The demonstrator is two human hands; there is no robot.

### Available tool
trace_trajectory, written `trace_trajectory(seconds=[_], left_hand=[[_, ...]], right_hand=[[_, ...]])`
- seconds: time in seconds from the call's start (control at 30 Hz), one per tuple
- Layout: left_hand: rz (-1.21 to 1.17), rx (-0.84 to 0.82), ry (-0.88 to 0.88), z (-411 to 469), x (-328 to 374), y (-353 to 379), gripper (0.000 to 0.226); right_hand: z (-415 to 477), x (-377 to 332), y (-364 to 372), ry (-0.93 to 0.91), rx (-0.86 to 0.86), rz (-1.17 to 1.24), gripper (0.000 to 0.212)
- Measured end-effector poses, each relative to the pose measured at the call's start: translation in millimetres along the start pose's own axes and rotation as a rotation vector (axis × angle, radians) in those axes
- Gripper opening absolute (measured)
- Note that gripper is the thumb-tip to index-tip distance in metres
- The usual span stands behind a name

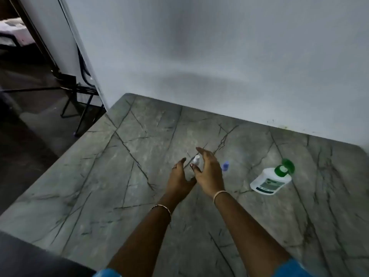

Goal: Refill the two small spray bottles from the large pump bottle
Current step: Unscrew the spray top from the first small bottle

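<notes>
A small white spray bottle (pixel 196 159) stands on the grey marble table (pixel 123 176) near its middle. My left hand (pixel 179 177) is just left of it and my right hand (pixel 208 172) just right, both with fingers spread. The right thumb lies close to the bottle's base, and neither hand clearly grips it. A second small bottle (pixel 225 166), bluish and blurred, sits right of my right hand. The large white bottle with a green cap (pixel 270 181) rests further right; whether it stands or lies is unclear.
A white wall (pixel 219 56) runs along the table's far edge. The table's left edge drops to a dark floor with a black folding stand (pixel 79 108). A dark object (pixel 30 256) covers the near left corner.
</notes>
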State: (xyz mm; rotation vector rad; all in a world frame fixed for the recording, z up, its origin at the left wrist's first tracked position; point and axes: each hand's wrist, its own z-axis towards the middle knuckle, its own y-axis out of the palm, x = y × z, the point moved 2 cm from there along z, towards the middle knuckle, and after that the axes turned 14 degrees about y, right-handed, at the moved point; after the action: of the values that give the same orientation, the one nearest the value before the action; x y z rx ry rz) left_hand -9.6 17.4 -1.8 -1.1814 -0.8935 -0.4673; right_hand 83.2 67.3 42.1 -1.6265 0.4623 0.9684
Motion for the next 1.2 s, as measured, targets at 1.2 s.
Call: trace_trajectory(seconds=[1.2], left_hand=[[-0.224, 0.122, 0.25, 29.0, -65.3, 32.3, 0.035]], right_hand=[[56.8, 57.1, 21.8, -0.409, 0.162, -0.041, 0.012]])
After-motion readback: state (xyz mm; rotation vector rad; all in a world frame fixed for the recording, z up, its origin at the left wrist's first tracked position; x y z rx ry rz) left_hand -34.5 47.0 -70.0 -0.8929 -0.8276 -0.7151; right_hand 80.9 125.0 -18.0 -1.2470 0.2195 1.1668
